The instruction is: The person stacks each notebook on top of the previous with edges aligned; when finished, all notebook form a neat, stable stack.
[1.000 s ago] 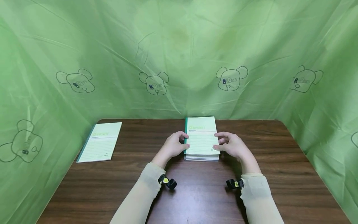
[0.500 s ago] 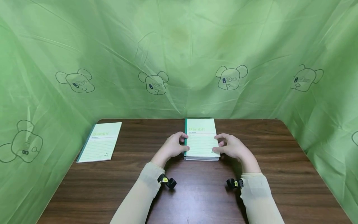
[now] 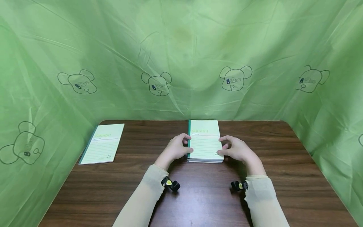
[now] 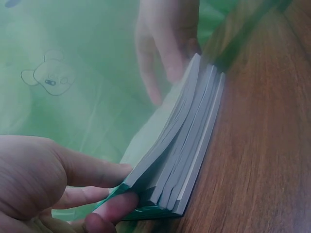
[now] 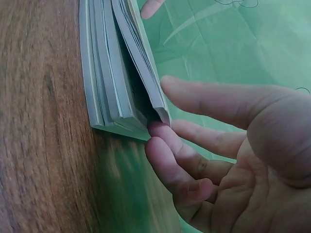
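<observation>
Head view: left hand (image 3: 176,148) and right hand (image 3: 239,149) pinch the top notebook (image 3: 205,138) — opposite edges.

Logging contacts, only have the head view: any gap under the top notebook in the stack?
Observer: Yes. The left wrist view shows a dark wedge between the top notebook and the lower notebooks, open at the near edge.
Operator: Left hand, anything below the cover?
Observer: The left hand has a fingertip just below the top notebook's spine edge, under the thumb.
Operator: And the right?
Observer: In the right wrist view, the right hand has a fingertip at the gap's mouth, by the top notebook's near right corner.
</observation>
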A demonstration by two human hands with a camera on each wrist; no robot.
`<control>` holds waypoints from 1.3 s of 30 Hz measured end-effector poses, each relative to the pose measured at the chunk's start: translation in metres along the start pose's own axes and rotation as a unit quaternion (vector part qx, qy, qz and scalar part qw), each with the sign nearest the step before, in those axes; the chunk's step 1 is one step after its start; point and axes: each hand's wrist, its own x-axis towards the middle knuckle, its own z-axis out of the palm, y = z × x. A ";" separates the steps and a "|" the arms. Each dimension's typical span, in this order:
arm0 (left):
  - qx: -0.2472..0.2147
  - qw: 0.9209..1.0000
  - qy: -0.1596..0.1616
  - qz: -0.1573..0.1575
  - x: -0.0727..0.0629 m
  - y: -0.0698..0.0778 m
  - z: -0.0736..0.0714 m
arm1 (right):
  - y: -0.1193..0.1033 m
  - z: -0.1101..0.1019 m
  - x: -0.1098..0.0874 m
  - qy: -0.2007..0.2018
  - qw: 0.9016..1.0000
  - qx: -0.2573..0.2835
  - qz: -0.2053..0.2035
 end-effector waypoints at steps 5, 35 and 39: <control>-0.031 0.999 -0.001 -0.009 0.001 -0.002 0.002 | 0.000 0.000 -0.002 -0.007 1.000 -0.002 0.004; -0.012 1.000 0.005 -0.003 -0.003 0.000 -0.002 | -0.001 0.008 0.007 0.009 1.000 0.020 0.018; -0.017 1.000 -0.005 -0.006 -0.004 0.004 -0.003 | -0.001 0.009 0.007 0.014 1.000 0.018 0.020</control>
